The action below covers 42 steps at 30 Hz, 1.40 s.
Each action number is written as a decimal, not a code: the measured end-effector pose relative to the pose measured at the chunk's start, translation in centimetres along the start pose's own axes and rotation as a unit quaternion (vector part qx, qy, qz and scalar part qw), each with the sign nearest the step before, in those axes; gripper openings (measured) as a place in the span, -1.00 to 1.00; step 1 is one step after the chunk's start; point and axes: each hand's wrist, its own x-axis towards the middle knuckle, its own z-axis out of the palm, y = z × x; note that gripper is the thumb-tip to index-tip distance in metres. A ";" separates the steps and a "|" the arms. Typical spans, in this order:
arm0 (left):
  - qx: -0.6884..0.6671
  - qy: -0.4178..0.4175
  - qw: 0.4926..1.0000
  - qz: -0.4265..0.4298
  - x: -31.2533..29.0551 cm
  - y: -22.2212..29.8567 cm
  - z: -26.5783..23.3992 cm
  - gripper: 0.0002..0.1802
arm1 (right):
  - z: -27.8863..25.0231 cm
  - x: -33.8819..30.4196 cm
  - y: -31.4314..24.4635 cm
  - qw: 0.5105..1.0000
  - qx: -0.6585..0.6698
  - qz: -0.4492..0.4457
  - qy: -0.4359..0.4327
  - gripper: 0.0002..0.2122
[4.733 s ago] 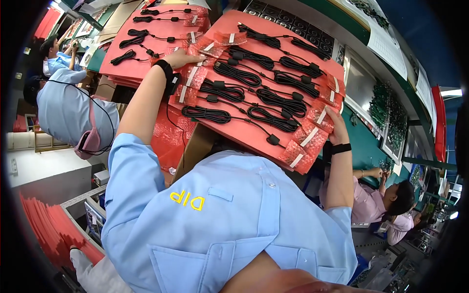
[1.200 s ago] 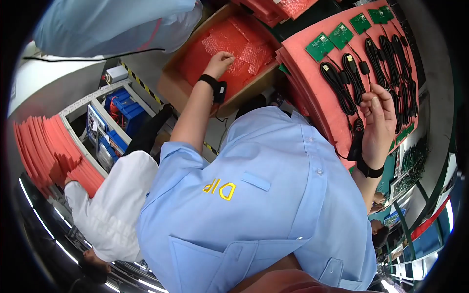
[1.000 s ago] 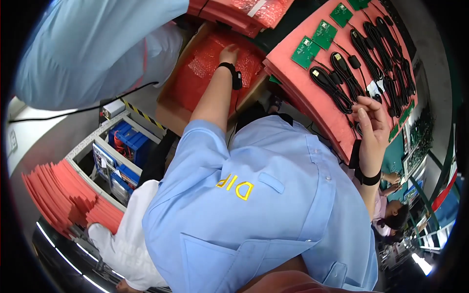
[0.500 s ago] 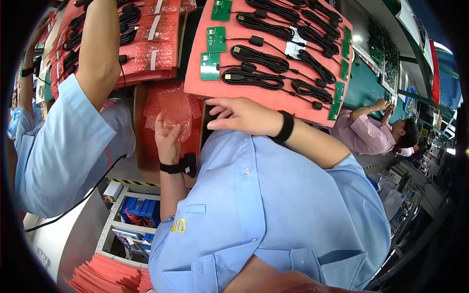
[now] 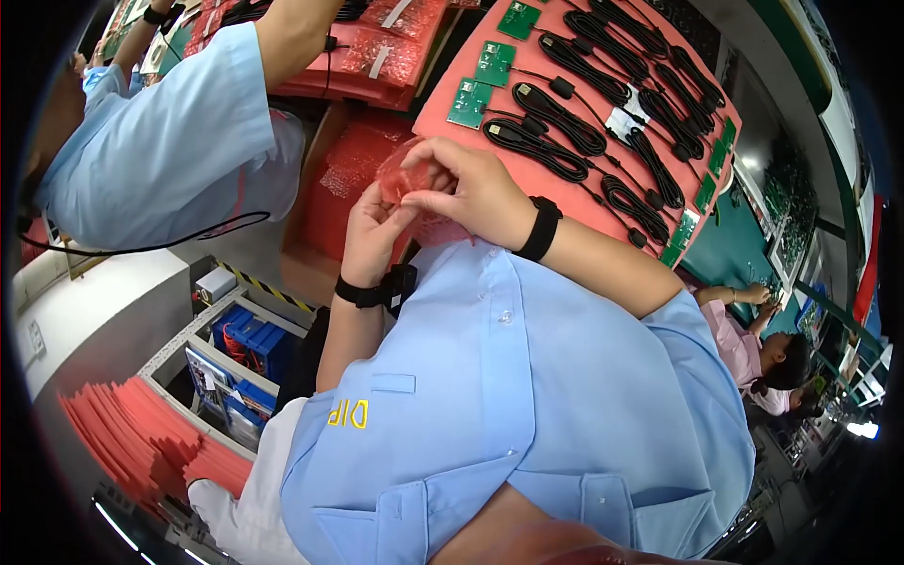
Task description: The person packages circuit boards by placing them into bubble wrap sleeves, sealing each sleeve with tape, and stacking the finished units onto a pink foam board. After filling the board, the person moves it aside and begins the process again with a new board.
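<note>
In front of my chest I hold a pink clear bubble bag (image 5: 399, 173) between both hands. My left hand (image 5: 373, 232) pinches its lower edge, with the fingertips close to my right thumb. My right hand (image 5: 471, 194) curls over the bag's upper side, fingers bent and thumb pressed in. Part of the bag is hidden behind my fingers. Just beyond my hands lies a pink foam sheet (image 5: 443, 115) bearing several coiled black USB cables (image 5: 535, 149) joined to green circuit boards (image 5: 468, 102).
An open box (image 5: 315, 235) with more pink bubble bags (image 5: 363, 155) stands at left. Beside it, a co-worker's blue sleeve (image 5: 179, 141) reaches across packed cables. Blue bins (image 5: 250, 339) and stacked pink sheets (image 5: 132, 433) sit lower left. Another person in pink (image 5: 730, 339) works at right.
My left hand has come up from the box with a bubble bag. My right hand has closed on that bag too. The view has shifted, so the foam sheet appears further right.
</note>
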 end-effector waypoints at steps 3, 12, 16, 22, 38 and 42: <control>0.032 0.072 0.996 0.048 -0.1 -0.6 0.4 -0.50 | 0.0 0.2 0.4 0.997 -0.006 0.065 0.029 -0.65; -0.144 0.254 0.956 0.024 0.1 -0.7 -3.7 -0.73 | -7.5 2.7 4.6 0.886 -0.459 0.017 0.066 -0.82; -0.090 0.231 0.969 -0.010 1.5 -1.0 -5.2 -0.74 | -9.2 3.5 6.0 0.877 -0.479 0.038 -0.001 -0.85; -0.049 0.112 0.989 -0.084 5.3 -1.0 -2.6 -0.75 | -11.3 1.3 3.8 0.935 -0.342 -0.047 0.086 -0.91; -0.260 -0.087 0.947 -0.167 8.7 1.2 3.4 -0.69 | -9.6 -1.4 2.5 0.864 -0.472 -0.172 0.037 -0.89; -0.109 -0.117 0.974 -0.158 9.4 0.8 2.6 -0.64 | -9.5 -1.1 3.1 0.870 -0.459 -0.172 0.042 -0.88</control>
